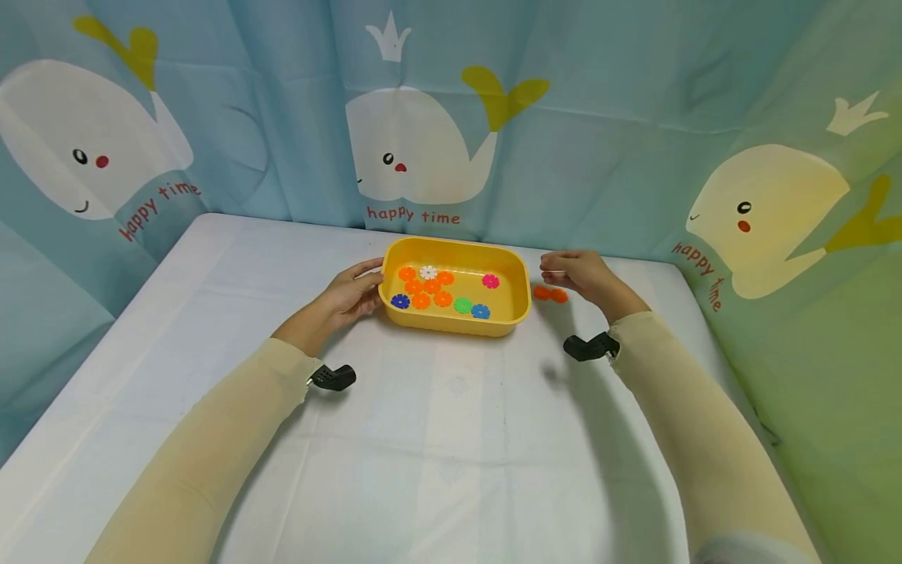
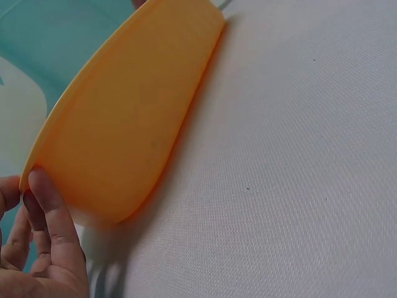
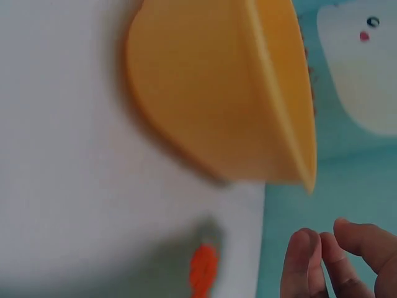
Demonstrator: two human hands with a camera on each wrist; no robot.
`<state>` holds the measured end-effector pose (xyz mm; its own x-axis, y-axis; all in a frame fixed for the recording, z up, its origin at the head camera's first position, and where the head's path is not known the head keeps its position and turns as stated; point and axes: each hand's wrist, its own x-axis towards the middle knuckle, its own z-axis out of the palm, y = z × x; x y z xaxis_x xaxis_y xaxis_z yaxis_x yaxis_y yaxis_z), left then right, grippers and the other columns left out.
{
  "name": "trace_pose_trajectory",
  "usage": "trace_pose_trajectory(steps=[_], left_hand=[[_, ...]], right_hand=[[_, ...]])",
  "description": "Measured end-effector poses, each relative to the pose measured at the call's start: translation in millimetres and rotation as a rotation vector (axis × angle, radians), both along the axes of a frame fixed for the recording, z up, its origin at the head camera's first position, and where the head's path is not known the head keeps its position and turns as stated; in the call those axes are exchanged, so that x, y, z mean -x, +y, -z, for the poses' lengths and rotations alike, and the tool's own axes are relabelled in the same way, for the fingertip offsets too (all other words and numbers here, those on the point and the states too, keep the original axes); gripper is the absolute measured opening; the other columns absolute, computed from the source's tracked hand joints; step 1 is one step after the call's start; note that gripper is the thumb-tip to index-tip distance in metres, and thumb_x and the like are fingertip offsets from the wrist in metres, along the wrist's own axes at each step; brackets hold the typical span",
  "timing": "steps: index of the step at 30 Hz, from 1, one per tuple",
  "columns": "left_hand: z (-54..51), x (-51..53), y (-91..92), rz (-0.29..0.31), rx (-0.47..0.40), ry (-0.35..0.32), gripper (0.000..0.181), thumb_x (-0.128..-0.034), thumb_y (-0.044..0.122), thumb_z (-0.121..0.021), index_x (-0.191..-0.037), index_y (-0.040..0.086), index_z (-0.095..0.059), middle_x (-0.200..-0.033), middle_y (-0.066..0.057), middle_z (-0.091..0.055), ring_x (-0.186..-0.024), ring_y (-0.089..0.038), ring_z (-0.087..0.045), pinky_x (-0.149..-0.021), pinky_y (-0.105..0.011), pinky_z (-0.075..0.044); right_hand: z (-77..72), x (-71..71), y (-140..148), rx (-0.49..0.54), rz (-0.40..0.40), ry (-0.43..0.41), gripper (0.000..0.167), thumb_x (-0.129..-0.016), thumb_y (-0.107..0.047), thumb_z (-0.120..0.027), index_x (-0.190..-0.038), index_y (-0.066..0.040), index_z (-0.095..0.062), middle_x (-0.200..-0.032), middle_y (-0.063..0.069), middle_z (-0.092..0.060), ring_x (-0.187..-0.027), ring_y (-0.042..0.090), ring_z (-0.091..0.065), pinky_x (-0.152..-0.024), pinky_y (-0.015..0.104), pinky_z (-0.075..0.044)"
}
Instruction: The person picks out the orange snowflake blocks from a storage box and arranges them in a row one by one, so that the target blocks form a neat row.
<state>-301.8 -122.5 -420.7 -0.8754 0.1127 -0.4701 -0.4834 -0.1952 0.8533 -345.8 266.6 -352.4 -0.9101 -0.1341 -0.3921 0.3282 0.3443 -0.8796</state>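
Note:
A yellow plastic basin (image 1: 451, 321) stands near the back edge of the table, holding several flower-shaped discs. Most of the discs are orange (image 1: 420, 300); others are white (image 1: 427, 272), pink (image 1: 490, 280), green (image 1: 462, 305) and blue (image 1: 481, 311). My left hand (image 1: 350, 294) pinches the basin's left rim, and the left wrist view shows its fingers (image 2: 59, 230) against the outer wall. Just off the basin's right end is my right hand (image 1: 578, 274), fingers loosely bent, nothing visible between them. Beside and below it, two orange discs (image 1: 550, 294) lie on the table.
A white cloth covers the table (image 1: 423, 439). Behind it hangs a blue-green curtain (image 1: 599, 157) with whale prints, wrapping round both sides. A small black device (image 1: 334, 377) sits on the left wrist, another (image 1: 590, 346) on the right.

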Motion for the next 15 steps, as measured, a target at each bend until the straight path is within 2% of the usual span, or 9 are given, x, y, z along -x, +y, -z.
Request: trace_pose_trajectory(steps=[4, 9, 12, 15], left_hand=[[0.4, 0.5, 0.0, 0.0, -0.004, 0.002, 0.049, -0.1001, 0.021, -0.058, -0.147, 0.027, -0.045, -0.115, -0.007, -0.051, -0.074, -0.012, -0.055, -0.063, -0.016, -0.054], [-0.4, 0.3, -0.2, 0.003, -0.014, 0.004, 0.05, -0.0999, 0.02, -0.058, -0.148, 0.026, -0.044, -0.114, -0.007, -0.05, -0.074, -0.012, -0.054, -0.062, -0.016, -0.054], [-0.7, -0.2, -0.3, 0.003, -0.02, 0.006, 0.051, -0.0998, 0.02, -0.058, -0.148, 0.026, -0.044, -0.113, -0.007, -0.05, -0.072, -0.012, -0.054, -0.062, -0.016, -0.054], [-0.3, -0.5, -0.2, -0.001, -0.028, 0.005, 0.051, -0.0997, 0.019, -0.058, -0.148, 0.025, -0.044, -0.112, -0.006, -0.05, -0.073, -0.012, -0.055, -0.062, -0.017, -0.055]], right_hand=[[-7.8, 2.4, -23.4, -0.062, -0.023, 0.017, 0.051, -0.101, -0.019, -0.055, -0.144, 0.006, -0.042, -0.141, 0.022, -0.047, -0.103, 0.016, -0.064, -0.101, 0.03, -0.048], [-13.2, 7.6, -51.9, -0.133, -0.055, 0.051, 0.043, -0.099, -0.016, -0.058, -0.137, 0.005, -0.052, -0.135, 0.021, -0.053, -0.117, 0.029, -0.059, -0.096, 0.03, -0.052], [-12.8, 9.8, -67.3, -0.135, -0.066, 0.059, 0.041, -0.099, -0.016, -0.059, -0.134, 0.005, -0.055, -0.133, 0.022, -0.056, -0.115, 0.029, -0.061, -0.093, 0.029, -0.053], [-8.5, 10.3, -80.7, -0.152, -0.078, 0.06, 0.039, -0.099, -0.017, -0.06, -0.132, 0.003, -0.058, -0.13, 0.021, -0.059, -0.103, 0.024, -0.067, -0.095, 0.032, -0.052]])
